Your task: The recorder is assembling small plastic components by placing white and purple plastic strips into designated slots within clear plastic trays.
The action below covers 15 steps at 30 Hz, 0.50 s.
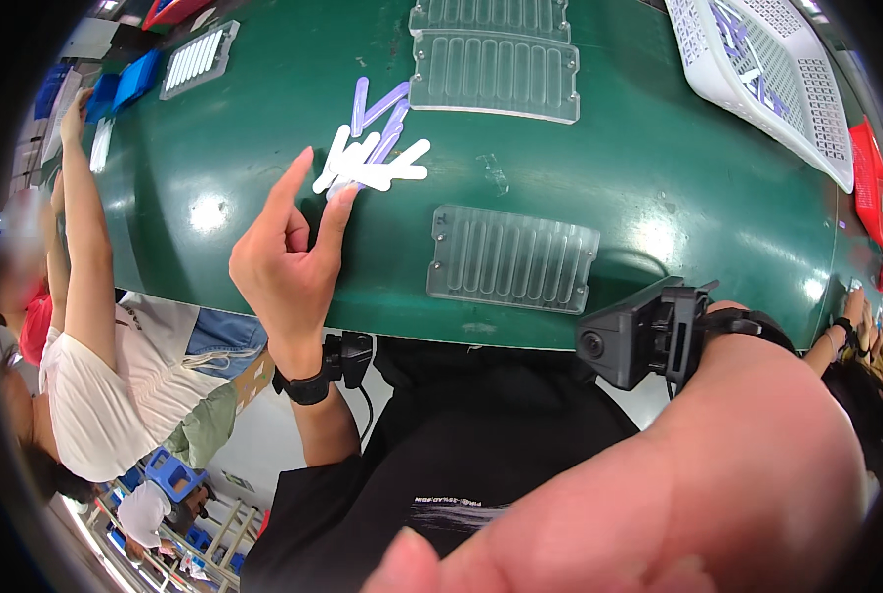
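Observation:
My left hand [288, 247] reaches over the green table, index finger and thumb spread apart, other fingers curled in. Its thumb tip is at the edge of a small loose pile of white strips [362, 170] with rounded ends; whether it touches them I cannot tell. Several purple strips [359, 107] lie among and behind the white ones. To the right of the pile, a clear slotted tray [512, 259] lies near the table's front edge, its long slots showing no strips. My right hand [570, 539] looms large and blurred at the lower right, its fingers mostly cut off.
Two more clear slotted trays [496, 74] lie at the back middle. A white basket [807, 119] holding purple strips stands back right, beside a red bin [868, 183]. Far left are a tray filled with white strips [196, 61] and a co-worker's arm [87, 217]. Cameras are strapped to both my wrists.

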### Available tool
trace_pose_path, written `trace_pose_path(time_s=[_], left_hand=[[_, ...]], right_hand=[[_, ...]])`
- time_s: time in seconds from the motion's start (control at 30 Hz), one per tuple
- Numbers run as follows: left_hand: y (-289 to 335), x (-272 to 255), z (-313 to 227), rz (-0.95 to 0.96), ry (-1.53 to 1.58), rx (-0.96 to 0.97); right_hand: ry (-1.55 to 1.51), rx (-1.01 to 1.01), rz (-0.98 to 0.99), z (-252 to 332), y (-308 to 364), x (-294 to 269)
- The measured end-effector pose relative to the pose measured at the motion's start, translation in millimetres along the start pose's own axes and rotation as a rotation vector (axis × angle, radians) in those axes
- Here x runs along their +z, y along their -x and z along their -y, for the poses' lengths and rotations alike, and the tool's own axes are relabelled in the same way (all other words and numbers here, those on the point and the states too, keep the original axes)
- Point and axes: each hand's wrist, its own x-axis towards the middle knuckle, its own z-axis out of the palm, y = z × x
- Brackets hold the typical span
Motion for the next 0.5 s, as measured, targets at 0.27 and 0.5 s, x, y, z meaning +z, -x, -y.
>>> trace_pose_path(time_s=[0.27, 0.5], left_hand=[[1, 5, 23, 0.068, 0.046, 0.159], [4, -3, 7, 0.005, 0.233, -0.003]], right_hand=[[-0.077, -0.104, 0.089, -39, -71, 64], [-0.016, 0.204, 0.469, -105, -66, 96]])
